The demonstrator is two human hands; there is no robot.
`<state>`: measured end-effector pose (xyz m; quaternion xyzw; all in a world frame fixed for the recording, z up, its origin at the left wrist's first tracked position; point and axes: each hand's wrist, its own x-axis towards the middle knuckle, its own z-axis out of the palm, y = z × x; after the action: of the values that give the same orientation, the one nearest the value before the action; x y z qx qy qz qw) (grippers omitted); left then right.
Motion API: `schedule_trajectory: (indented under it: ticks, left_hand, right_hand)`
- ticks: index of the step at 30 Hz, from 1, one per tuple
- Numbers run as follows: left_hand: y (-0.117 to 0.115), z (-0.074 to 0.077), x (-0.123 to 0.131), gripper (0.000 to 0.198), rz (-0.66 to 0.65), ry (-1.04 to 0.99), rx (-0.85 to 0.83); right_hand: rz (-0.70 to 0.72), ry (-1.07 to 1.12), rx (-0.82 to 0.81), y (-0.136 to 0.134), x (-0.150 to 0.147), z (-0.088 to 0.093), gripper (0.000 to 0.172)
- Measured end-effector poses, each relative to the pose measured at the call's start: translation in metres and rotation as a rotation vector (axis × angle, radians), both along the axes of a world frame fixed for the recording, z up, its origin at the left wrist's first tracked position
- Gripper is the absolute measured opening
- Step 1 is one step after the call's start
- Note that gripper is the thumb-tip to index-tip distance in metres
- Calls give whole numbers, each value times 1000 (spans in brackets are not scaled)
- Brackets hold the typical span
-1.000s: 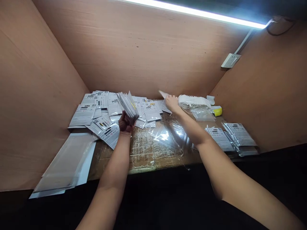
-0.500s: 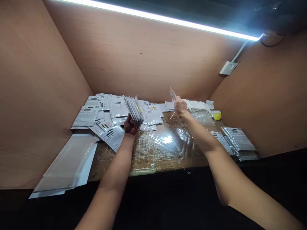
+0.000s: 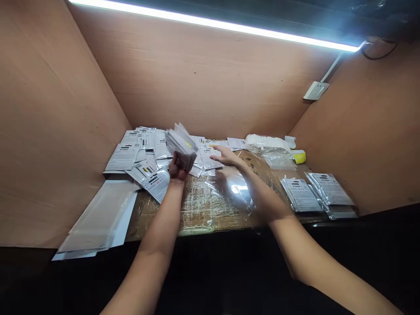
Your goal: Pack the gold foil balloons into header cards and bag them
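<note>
My left hand (image 3: 178,168) is closed round the lower end of a fanned stack of white printed packets (image 3: 182,144), held upright above the table and a little blurred. To its right, my right hand (image 3: 226,156) has its fingers apart and nothing between them. It hovers beside a white packet with a yellow mark (image 3: 210,158) at the back of the table. Many more printed packets (image 3: 123,156) lie overlapping on the left. Clear plastic film (image 3: 238,188) shines on the cardboard surface (image 3: 197,205) below my right forearm.
Long clear sleeves (image 3: 98,214) lie at the left edge. Stacked packets (image 3: 302,195) and another pile (image 3: 331,190) are at the right. Behind them are a row of white cards (image 3: 267,143), a yellow-and-white object (image 3: 299,156) and a wall socket (image 3: 316,90).
My right hand has moved left and slightly down, opened, and no longer holds the clear piece. The stack in my left hand has tilted. The view has shifted slightly.
</note>
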<state>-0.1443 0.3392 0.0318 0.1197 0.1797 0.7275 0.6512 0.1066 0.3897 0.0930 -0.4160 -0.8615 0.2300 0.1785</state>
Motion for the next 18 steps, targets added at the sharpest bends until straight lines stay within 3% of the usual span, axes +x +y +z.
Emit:
schedule_trajectory:
  ticks: [3, 6, 8, 9, 11, 14, 16, 18]
  left_hand:
    - [2, 2, -8, 36, 58, -52, -14]
    - [1, 7, -6, 36, 32, -39, 2]
    - [0, 10, 1, 35, 2, 30, -7]
    - [1, 12, 6, 35, 14, 79, -16]
    - [0, 16, 23, 45, 104, 180, -29]
    - [-8, 23, 59, 66, 229, 281, -20]
    - [-22, 29, 85, 71, 189, 291, 25]
    - [-43, 33, 107, 69, 90, 276, 97]
  right_hand:
    - [-141, -317, 105, 5, 1, -14, 85]
    - [-198, -346, 129, -7, 6, -23, 53]
    - [-305, -304, 172, -16, 20, -16, 40]
    - [-385, -221, 206, -21, 28, -9, 42]
    - [-543, 157, 283, -35, 42, 7, 51]
    - [-538, 875, 260, -68, 44, 19, 49]
    - [-465, 1036, 159, -97, 32, 14, 42]
    - [-490, 1027, 70, -125, 17, 2, 33]
